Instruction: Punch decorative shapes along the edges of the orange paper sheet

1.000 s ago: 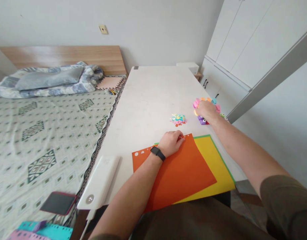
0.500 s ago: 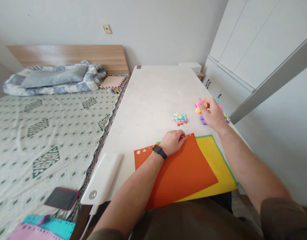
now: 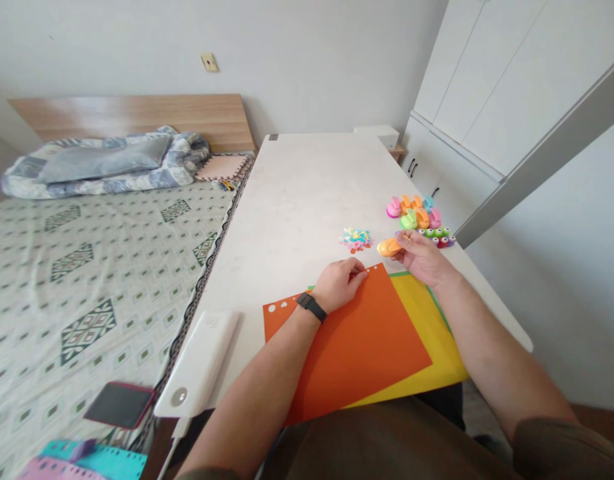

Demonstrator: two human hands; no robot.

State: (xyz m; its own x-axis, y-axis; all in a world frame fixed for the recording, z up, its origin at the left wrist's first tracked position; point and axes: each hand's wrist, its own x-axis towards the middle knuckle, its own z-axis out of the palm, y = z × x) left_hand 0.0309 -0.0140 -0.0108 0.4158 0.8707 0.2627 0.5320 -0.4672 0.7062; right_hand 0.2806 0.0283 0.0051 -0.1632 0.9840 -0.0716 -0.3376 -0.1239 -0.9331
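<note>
My right hand [image 3: 427,259] is closed around an orange craft paper punch [image 3: 388,247], held just above the table near the top right corner of the orange sheet of paper [image 3: 357,347]. My left hand [image 3: 339,285], with a black watch on its wrist, grips the top edge of that sheet, its fingers curled together there. Small shaped holes run along the sheet's top edge, partly covered by this hand. Beneath the orange sheet lies a yellow sheet [image 3: 427,333], with green paper [image 3: 439,310] showing at its border.
Several colourful punches [image 3: 423,218] stand at the right table edge, with small green and purple round-ended pieces [image 3: 439,233] beside them. A pile of paper cut-outs [image 3: 357,239] lies beyond my left hand. A white power strip-like device [image 3: 201,360] with a cable sits at the left edge.
My right hand has come from the group of punches toward the orange sheet, now carrying an orange punch. My left hand stays at the sheet's top edge.
</note>
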